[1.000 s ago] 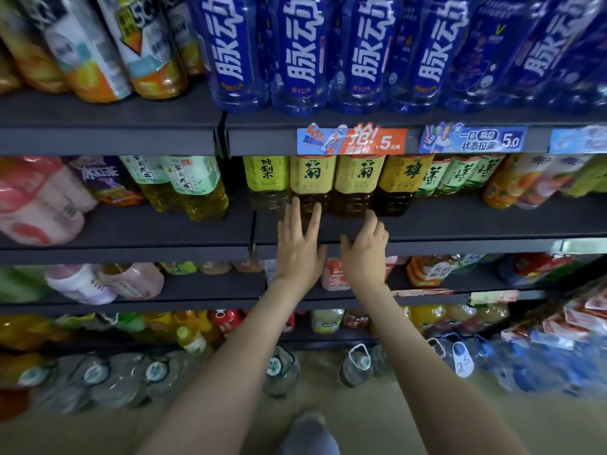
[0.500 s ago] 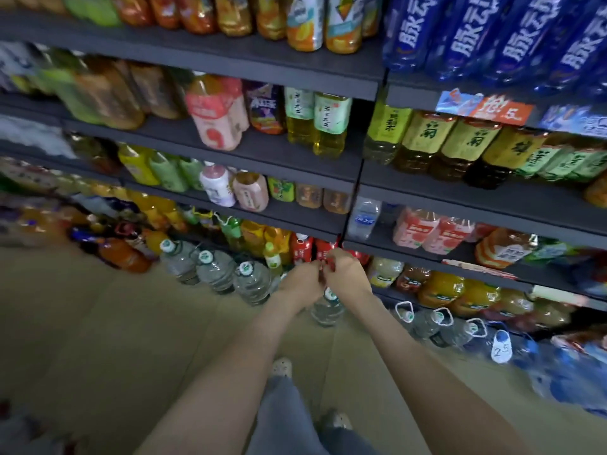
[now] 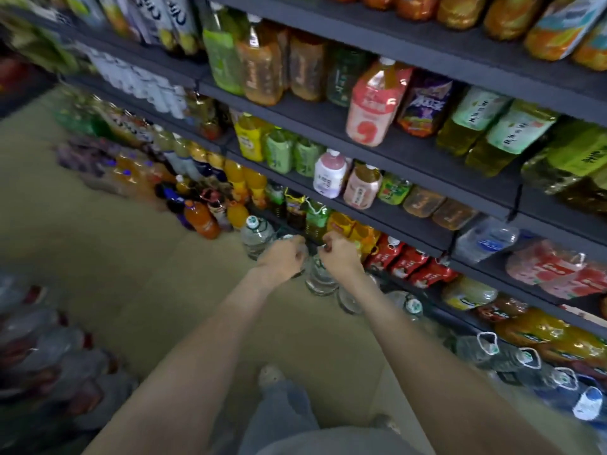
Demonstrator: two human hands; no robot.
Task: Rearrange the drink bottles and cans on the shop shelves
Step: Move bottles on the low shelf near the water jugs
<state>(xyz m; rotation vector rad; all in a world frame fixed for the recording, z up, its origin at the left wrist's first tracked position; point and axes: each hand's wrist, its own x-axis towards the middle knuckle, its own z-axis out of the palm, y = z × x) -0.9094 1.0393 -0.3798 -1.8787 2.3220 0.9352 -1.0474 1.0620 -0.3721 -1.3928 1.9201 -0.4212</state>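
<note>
Both arms reach down to a row of clear water jugs that stand on the tan floor [image 3: 157, 277], just before the lowest shelf [image 3: 423, 246]. The left grip [image 3: 282, 257] has its fingers curled in over the top of one water jug [image 3: 288, 237], whose pale cap shows just above the knuckles. The right grip [image 3: 340, 259] is also curled, above the neighbouring jug [image 3: 320, 281], with something small and pale at its fingertips. The picture is blurred here, so I cannot tell if either grip really closes on a handle. The two grips are near each other but apart. Red bottles [image 3: 407, 261] lie just to the right of them.
</note>
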